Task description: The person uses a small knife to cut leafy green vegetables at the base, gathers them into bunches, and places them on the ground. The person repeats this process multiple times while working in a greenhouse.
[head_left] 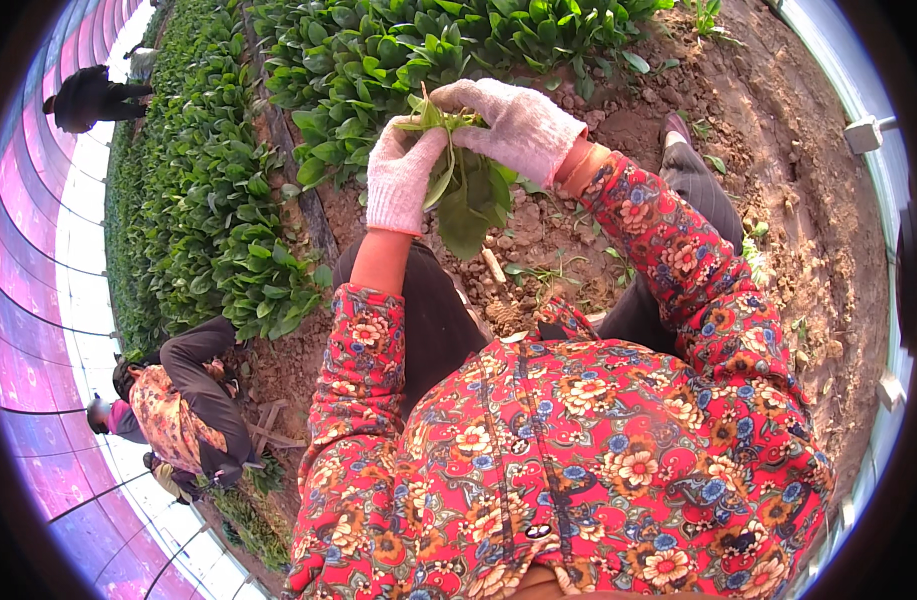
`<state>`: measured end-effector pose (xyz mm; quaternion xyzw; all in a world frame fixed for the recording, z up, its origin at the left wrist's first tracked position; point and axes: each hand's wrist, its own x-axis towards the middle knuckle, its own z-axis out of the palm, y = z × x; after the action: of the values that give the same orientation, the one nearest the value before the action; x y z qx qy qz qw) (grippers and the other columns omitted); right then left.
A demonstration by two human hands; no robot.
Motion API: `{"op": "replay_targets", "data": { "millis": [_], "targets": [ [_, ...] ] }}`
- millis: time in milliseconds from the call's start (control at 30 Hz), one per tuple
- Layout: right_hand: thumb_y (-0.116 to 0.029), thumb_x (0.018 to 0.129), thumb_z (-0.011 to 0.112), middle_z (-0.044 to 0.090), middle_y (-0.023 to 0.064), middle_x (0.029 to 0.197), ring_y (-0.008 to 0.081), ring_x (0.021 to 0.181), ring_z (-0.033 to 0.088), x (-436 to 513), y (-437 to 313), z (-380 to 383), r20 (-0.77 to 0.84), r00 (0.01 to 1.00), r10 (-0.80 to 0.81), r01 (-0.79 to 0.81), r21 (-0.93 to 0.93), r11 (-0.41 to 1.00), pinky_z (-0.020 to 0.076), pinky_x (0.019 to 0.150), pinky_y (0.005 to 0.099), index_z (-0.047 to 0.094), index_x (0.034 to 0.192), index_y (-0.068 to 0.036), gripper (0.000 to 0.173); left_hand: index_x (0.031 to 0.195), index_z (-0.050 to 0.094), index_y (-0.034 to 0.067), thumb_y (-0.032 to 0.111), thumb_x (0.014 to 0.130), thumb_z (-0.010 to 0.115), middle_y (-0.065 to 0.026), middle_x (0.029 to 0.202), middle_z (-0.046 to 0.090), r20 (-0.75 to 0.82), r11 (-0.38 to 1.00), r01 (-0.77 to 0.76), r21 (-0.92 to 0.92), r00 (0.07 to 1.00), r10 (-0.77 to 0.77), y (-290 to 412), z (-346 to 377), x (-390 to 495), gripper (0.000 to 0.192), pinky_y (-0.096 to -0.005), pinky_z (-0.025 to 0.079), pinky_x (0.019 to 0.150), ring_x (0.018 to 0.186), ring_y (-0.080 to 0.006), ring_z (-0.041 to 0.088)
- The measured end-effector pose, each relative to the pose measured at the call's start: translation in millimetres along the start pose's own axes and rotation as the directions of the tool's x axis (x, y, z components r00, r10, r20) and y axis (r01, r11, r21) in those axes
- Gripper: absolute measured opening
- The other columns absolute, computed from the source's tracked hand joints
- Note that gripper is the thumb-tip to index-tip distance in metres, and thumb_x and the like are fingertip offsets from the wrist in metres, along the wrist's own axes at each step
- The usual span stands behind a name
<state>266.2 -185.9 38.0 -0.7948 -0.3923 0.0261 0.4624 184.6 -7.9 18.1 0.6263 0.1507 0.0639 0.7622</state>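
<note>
Both my hands wear pale knitted work gloves and meet above the soil, at the edge of a bed of leafy greens (361, 67) that look like spinach. My left hand (409, 169) grips a small bunch of picked leafy greens (469, 210) near the stem end. Thumb and fingers of my right hand (511, 124) pinch the same bunch from the other side. The leaves hang down below the hands, and a pinkish root tip pokes up between them. My fingers partly hide the stems.
A dark strip (297, 176) separates this bed from another bed of greens (195, 195) on the left. A person crouches (180, 412) at lower left near a wooden stool frame (271, 427); another person in dark clothes (90, 97) stands farther off. Bare soil (811, 225) runs along the right wall.
</note>
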Motion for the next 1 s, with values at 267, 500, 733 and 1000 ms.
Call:
{"op": "replay_targets", "data": {
  "millis": [267, 500, 733, 1000],
  "targets": [
    [-0.027, 0.091, 0.068, 0.071, 0.0141, 0.108, 0.0291, 0.099, 0.069, 2, 5, 3, 0.117, 0.981, 0.155, -0.178, 0.220, 0.959, 0.0540, 0.088, 0.0376, 0.067, 0.118, -0.009, 0.032, 0.110, 0.064, 0.002, 0.003, 0.091, 0.072, -0.0038, 0.102, 0.068, 0.011, 1.000, -0.022, 0.007, 1.000, 0.022, -2, -1, 3, 0.021, -0.0254, 0.054, 0.081, 0.090, -0.0099, 0.064],
    [-0.028, 0.094, 0.067, 0.071, 0.0111, 0.096, 0.0182, 0.090, 0.067, 4, -3, 4, 0.212, 0.911, 0.355, -0.413, 0.458, 0.787, 0.0521, 0.081, 0.0323, 0.069, 0.109, -0.004, 0.028, 0.111, 0.065, 0.002, 0.002, 0.090, 0.074, -0.0028, 0.103, 0.069, 0.090, 0.988, -0.131, 0.077, 0.988, 0.124, -13, -6, 7, 0.023, -0.0239, 0.052, 0.081, 0.090, -0.0079, 0.063],
    [-0.027, 0.093, 0.068, 0.069, 0.0088, 0.086, 0.0148, 0.079, 0.063, 3, 2, 7, 0.146, 0.919, 0.367, -0.393, 0.421, 0.817, 0.0509, 0.074, 0.0320, 0.071, 0.102, -0.003, 0.026, 0.114, 0.064, 0.002, 0.003, 0.089, 0.074, -0.0035, 0.106, 0.069, 0.129, 0.999, -0.048, -0.019, 0.990, 0.050, -12, -5, 7, 0.026, -0.0255, 0.052, 0.085, 0.094, -0.0097, 0.064],
    [-0.026, 0.092, 0.069, 0.068, 0.0051, 0.084, 0.0111, 0.078, 0.060, 3, 4, 7, 0.096, 0.929, 0.357, -0.357, 0.484, 0.799, 0.0503, 0.073, 0.0306, 0.071, 0.101, -0.003, 0.025, 0.116, 0.060, 0.004, 0.008, 0.094, 0.069, -0.0064, 0.110, 0.068, 0.085, 0.963, 0.052, -0.264, 0.996, -0.031, -9, -14, 10, 0.024, -0.0288, 0.055, 0.088, 0.098, -0.0144, 0.067]
  ]
}}
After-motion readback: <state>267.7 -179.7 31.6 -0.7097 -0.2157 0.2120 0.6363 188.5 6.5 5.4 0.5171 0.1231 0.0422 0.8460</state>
